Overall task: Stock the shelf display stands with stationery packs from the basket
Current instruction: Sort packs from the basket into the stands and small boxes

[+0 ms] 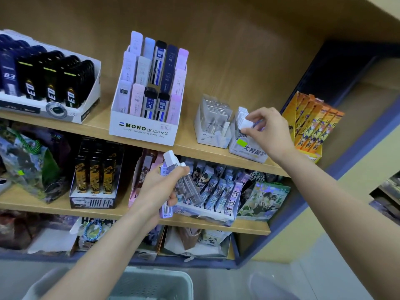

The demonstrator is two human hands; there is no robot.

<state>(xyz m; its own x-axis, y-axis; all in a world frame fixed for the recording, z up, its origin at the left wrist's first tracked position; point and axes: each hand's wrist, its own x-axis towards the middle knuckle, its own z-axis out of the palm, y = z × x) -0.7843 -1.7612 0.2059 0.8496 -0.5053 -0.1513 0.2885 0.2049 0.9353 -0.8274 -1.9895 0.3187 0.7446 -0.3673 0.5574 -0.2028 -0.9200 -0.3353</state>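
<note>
- While the right grip (266, 131) pinches one white-capped pack (249, 124) between thumb and fingertips just above the stand (246, 148) with the green label, on the upper shelf (190, 148), the job is to seat it in a row, not drop it.
- Line the pack up with those already standing there. It looks tilted, so turn it upright before lowering.
- Aim for a free slot. I cannot tell which one is free, since the grip covers part of the stand.
- Lower slowly and let go only once the bottom rests, or the neighbours may tip.
- Mind the grey stand (213, 124) just to the left and the orange stand (311, 126) to the right. A careless wrist swing could knock either.
- The left grip (155, 191) is clasped round a bundle (186, 185) of several more packs, lower down in front of the middle shelf. Hold it steady and fanned, so the next pack comes off easily.
- The basket (147, 284) sits below, between the arms, ready for the next handful.
</note>
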